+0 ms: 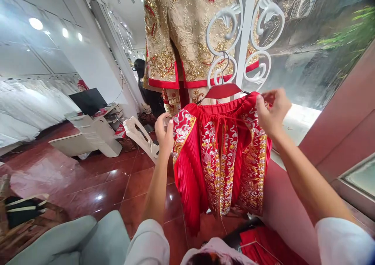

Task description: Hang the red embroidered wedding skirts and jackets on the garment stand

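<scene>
A red skirt (212, 152) with silver and gold embroidery and pleated panels hangs in front of me from a hanger (224, 91) with a red bar and a metal hook. The hook is caught on a white scrolled metal stand (244, 31). My left hand (164, 134) pinches the skirt's upper left edge between thumb and curled fingers. At the upper right corner, by the waistband, my right hand (272, 114) holds the fabric with the thumb in front; its fingertips are partly hidden. Thin red ties hang at the waist's middle.
Behind the skirt hangs a gold-beaded jacket (193, 42) with red trim. A white chair (143, 138) stands to the left, near a desk with a monitor (88, 101). A person (149, 89) is further back. Red fabric (260, 245) lies low at right, beside the window wall.
</scene>
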Motion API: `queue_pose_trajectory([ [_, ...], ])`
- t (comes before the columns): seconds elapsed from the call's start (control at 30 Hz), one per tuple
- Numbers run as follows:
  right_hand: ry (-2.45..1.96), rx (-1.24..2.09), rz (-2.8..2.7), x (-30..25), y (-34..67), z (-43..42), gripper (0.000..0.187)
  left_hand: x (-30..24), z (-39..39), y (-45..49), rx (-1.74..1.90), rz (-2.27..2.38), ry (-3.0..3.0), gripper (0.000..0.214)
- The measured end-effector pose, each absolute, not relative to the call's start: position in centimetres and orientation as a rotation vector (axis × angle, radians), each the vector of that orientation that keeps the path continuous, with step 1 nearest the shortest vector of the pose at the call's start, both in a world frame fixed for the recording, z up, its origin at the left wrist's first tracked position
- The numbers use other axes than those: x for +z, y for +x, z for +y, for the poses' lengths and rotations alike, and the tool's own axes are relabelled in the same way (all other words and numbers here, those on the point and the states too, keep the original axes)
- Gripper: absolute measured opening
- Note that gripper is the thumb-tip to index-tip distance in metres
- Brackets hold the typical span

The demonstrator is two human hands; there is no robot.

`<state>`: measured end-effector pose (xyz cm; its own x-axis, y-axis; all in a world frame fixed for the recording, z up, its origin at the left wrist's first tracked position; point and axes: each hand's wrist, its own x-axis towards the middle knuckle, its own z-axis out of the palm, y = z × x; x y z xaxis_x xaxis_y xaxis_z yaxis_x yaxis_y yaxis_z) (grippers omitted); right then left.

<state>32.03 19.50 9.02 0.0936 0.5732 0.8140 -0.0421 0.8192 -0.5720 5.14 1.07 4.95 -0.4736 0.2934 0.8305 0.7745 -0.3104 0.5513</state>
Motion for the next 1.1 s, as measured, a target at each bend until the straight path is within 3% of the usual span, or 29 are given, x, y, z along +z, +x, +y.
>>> queue_pose_trajectory([
  [0.2, -0.52, 0.6, -1.816, 12.3, 29.5, 24.1, 0.029, 4.1, 3.0, 3.1, -1.944, -1.862, -1.553, 0.035],
  [0.47, -0.699, 0.481, -1.894, 12.4, 30.1, 22.0, 0.053, 7.7, -0.2, 4.9, -1.135, -2.093, -1.252, 0.038],
  [0.63, -0.693, 0.376, -1.918, 12.1, 29.9, 21.8, 0.049, 7.6, -0.3, 3.8, -0.979, -2.142, -1.294, 0.045],
  [0.8, -0.664, 0.164, -1.936, 10.0, 30.0, 21.0, 0.019, 3.6, 0.4, 5.6, -1.147, -1.923, -1.215, 0.071],
  [0.93, -0.753, -0.142, -1.806, 5.1, 31.2, 18.3, 0.053, -2.5, -0.2, 9.6, -1.031, -1.823, -0.904, 0.094],
  [1.0, -0.893, -0.244, -1.696, 1.4, 31.7, 16.9, 0.058, -5.4, -0.6, 10.4, -1.004, -1.829, -0.823, 0.076],
  [1.1, -1.119, -0.238, -1.655, -3.8, 32.2, 15.8, 0.064, -7.9, -1.3, 9.8, -1.069, -1.969, -0.812, 0.029],
])
